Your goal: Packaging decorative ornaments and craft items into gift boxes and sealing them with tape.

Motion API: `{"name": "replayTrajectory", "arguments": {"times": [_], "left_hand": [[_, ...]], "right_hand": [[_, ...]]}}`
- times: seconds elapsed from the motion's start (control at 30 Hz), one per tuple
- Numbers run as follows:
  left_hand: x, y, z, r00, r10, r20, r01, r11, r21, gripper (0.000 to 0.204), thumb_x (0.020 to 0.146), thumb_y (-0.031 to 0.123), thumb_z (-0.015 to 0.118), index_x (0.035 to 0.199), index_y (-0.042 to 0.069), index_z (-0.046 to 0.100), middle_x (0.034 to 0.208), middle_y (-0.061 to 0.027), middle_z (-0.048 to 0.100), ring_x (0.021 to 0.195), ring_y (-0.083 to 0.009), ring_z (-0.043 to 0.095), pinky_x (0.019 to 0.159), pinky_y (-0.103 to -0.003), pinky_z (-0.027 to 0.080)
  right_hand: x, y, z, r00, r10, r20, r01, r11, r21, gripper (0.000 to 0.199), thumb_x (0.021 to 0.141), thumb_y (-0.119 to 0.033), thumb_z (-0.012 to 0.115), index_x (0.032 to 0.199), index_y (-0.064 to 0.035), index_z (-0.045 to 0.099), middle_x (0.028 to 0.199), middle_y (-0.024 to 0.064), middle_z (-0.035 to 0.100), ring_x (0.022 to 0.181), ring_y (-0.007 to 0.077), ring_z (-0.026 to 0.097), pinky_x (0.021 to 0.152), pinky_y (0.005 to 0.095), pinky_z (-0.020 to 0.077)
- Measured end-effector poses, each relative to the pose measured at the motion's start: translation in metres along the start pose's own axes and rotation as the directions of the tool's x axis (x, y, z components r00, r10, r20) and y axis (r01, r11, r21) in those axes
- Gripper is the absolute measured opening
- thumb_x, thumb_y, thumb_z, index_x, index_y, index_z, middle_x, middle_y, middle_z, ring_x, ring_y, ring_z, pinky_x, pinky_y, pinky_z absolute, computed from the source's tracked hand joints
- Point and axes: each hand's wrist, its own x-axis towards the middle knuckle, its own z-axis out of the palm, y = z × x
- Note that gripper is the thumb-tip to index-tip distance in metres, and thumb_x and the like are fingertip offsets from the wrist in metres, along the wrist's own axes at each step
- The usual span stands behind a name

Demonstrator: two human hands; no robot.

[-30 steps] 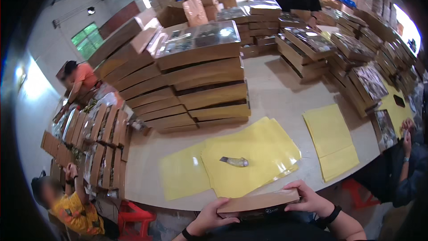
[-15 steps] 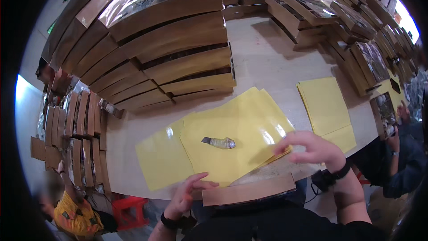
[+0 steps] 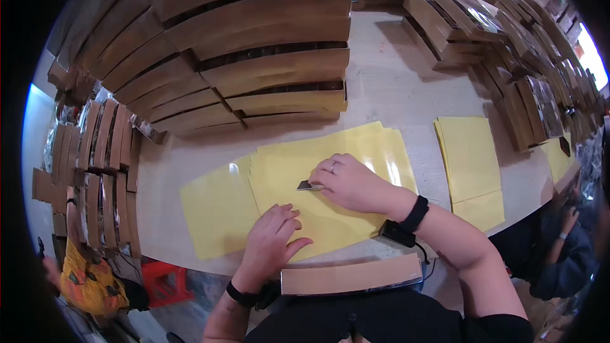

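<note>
My right hand (image 3: pixel 346 183) is closed over a small utility knife (image 3: pixel 305 185), whose handle it mostly hides. The dark blade end points left from under the fingers, just over the yellow sheets (image 3: pixel 356 146). My left hand (image 3: pixel 273 236) rests at the near left part of these sheets, fingers and thumb apart, holding nothing. Close to my body, a shallow brown cardboard box (image 3: pixel 352 274) sits at the table's near edge, below both hands.
Tall stacks of cardboard trays (image 3: pixel 267 25) rise at the far left. More boxes (image 3: pixel 438 32) stand far right. A second pile of yellow sheets (image 3: pixel 470 159) lies to the right. A red stool (image 3: pixel 164 282) is at lower left. People work at both sides.
My right hand has moved left and taken hold of the knife, which lay uncovered on the sheets before. My left hand has shifted slightly farther onto the sheets. The view has tilted slightly.
</note>
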Motion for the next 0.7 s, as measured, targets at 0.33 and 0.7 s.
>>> {"name": "replayTrajectory", "arguments": {"times": [0.33, 0.7], "left_hand": [[0.001, 0.006, 0.016, 0.973, -0.178, -0.15, 0.176, 0.984, -0.027, 0.046, 0.077, 0.028, 0.075, 0.116, 0.006, 0.061, 0.107, -0.0148, 0.059, 0.104, -0.0343, 0.056, 0.09, -0.046, 0.044], [-0.007, 0.009, 0.018, 0.995, 0.036, -0.095, -0.03, 0.998, 0.063, 0.028, 0.08, 0.016, 0.068, 0.107, 0.008, 0.066, 0.117, -0.0059, 0.062, 0.113, -0.0273, 0.056, 0.095, -0.041, 0.047]], "right_hand": [[-0.044, -0.017, -0.017, 0.992, 0.072, -0.106, -0.046, 0.97, 0.238, 0.028, 0.072, -0.005, 0.066, 0.099, -0.0122, 0.067, 0.101, 0.0041, 0.063, 0.092, 0.0248, 0.058, 0.082, 0.0373, 0.0434], [-0.038, -0.029, -0.009, 0.988, -0.048, -0.145, 0.086, 0.96, 0.265, 0.028, 0.07, -0.006, 0.065, 0.098, -0.0127, 0.067, 0.097, 0.0041, 0.062, 0.086, 0.0245, 0.057, 0.076, 0.0367, 0.0428]]}}
